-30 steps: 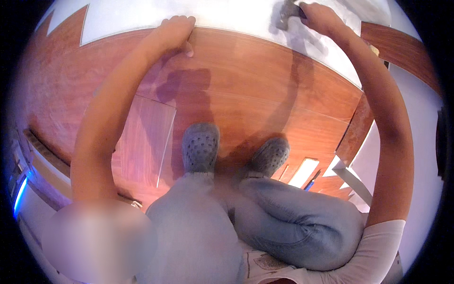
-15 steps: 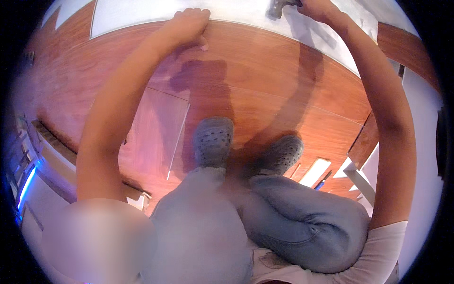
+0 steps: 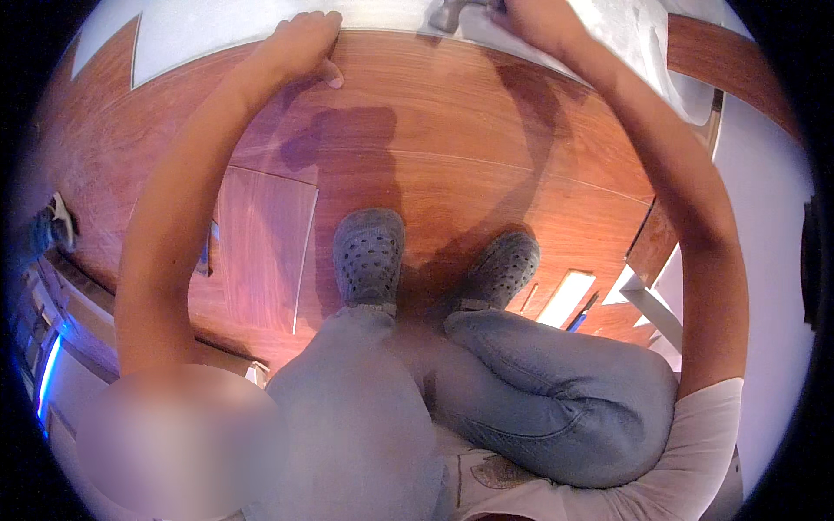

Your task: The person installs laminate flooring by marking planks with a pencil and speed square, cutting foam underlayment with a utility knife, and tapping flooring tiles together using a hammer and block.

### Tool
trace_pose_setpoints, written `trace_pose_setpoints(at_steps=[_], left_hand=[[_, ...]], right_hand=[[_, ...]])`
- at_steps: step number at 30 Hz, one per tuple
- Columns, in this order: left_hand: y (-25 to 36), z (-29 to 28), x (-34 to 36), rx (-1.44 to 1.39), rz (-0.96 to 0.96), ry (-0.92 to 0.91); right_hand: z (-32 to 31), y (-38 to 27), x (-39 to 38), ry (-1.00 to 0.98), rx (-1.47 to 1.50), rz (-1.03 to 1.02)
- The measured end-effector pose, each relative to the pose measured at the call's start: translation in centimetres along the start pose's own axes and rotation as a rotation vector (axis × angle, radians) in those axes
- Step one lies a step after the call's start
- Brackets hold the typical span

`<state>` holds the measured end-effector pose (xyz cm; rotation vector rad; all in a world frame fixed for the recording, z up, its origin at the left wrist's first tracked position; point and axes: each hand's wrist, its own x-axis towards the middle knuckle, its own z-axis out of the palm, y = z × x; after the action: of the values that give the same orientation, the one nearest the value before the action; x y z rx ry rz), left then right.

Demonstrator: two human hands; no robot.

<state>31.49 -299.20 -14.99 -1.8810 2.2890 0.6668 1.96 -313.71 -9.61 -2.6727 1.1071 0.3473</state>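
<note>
1. Nearest the knees, a slim blue tool (image 3: 580, 319) and a white strip (image 3: 565, 297) lie by the right shoe (image 3: 506, 265). A shift of that foot could kick or step on them.
2. A short board (image 3: 265, 252) with a pale edge lies beside the left shoe (image 3: 369, 256). It seems loose; weight on its rim might make it slide and upset the squat.
3. Farther out, the left hand (image 3: 306, 45) rests at the far edge of the wooden floor (image 3: 452, 113), fingers bunched over that edge, thumb on the wood. Whether they grip anything underneath I cannot tell. If the hammer swung too far left, the knuckles could be hit.
4. The right hand (image 3: 540, 24) has its fingers wrapped round the handle of a hammer (image 3: 446, 17), partly cut off by the top of the view. The head is just beyond the floor's edge, over the white sheet (image 3: 391, 17); contact is unclear. A slanted blow might chip the edge, and a dragged head could tear the sheet.
5. Off to the far left is 1 shoe of another person (image 3: 62, 221); footsteps there could jar the boards.
</note>
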Motion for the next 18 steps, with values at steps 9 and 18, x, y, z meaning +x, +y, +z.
trace_pose_setpoints(at_steps=[9, 18], left_hand=[[-0.1, 0.6, 0.6, 0.021, 0.020, 0.005], [-0.2, 0.8, 1.1, 0.052, 0.014, -0.047]], right_hand=[[7.6, -13.4, -7.5, -0.249, 0.237, -0.320], [9.0, -15.3, -6.3, -0.214, 0.285, -0.239]])
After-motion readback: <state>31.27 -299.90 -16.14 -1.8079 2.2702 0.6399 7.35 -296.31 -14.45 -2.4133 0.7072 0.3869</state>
